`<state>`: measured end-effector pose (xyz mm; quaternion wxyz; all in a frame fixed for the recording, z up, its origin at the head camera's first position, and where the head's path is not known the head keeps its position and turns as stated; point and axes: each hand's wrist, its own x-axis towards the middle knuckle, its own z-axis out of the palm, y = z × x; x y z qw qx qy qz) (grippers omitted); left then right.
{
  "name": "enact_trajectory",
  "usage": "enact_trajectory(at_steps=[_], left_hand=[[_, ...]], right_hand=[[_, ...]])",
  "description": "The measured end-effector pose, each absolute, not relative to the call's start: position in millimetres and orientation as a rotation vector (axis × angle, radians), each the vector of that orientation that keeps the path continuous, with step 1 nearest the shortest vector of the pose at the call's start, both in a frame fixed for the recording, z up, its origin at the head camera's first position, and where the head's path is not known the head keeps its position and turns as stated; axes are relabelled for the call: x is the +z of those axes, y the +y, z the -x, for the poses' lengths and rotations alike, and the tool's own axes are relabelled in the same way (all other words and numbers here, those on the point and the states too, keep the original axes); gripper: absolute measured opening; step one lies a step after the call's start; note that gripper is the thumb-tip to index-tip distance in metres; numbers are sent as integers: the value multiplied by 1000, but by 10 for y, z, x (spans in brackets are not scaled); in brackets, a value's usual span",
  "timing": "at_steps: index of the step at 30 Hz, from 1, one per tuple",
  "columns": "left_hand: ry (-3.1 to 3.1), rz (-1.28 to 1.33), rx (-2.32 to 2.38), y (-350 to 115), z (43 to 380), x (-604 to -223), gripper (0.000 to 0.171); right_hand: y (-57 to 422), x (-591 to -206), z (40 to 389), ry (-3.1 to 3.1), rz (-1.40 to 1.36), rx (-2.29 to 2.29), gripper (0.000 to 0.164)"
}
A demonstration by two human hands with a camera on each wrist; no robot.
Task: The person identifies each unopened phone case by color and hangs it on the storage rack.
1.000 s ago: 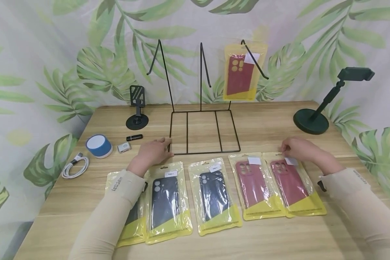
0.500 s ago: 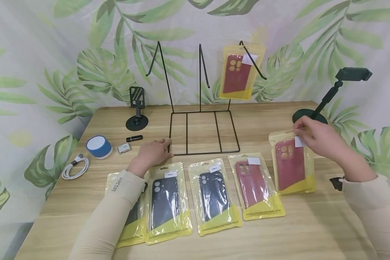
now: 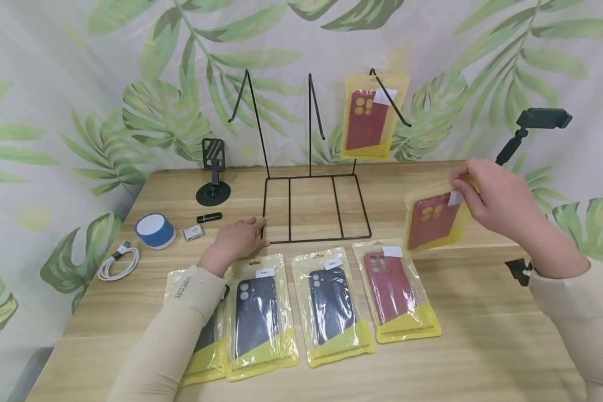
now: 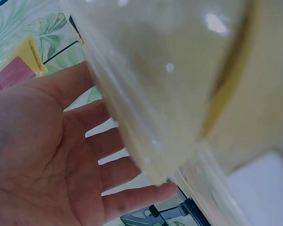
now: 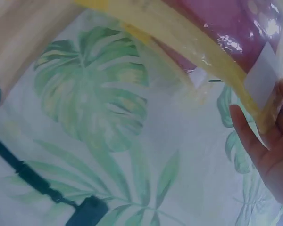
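Note:
My right hand pinches the top edge of a yellow-and-clear pouch with a red phone case, held tilted above the table's right side. The right wrist view shows the fingers by the white label. My left hand touches the left front corner of a black wire display rack; in the left wrist view its fingers are extended and spread. One bagged red phone case hangs on the rack's right hook. In front lie another bagged red case and bagged dark cases, one partly under my left forearm.
To the left stand a black phone stand, a blue speaker, a small silver clip device, a black USB stick and a coiled white cable. A dark green stand rises behind my right hand.
The right hand has lifted the rightmost bagged red phone case off the table, raising it and tilting it. My left hand has stayed at the rack's corner.

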<state>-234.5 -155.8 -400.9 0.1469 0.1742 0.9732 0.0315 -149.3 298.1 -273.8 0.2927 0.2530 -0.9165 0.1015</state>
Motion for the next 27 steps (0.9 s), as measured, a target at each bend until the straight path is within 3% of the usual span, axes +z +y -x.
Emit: enact_trajectory(at_steps=[11, 27], left_hand=[[2798, -479, 93, -1556, 2320, -4032, 65], [2798, -467, 80, -1538, 2323, -3977, 65]], right_hand=[[2578, -2373, 1792, -2280, -611, 459, 12], [2358, -2278, 2162, -2460, -473, 522, 19]])
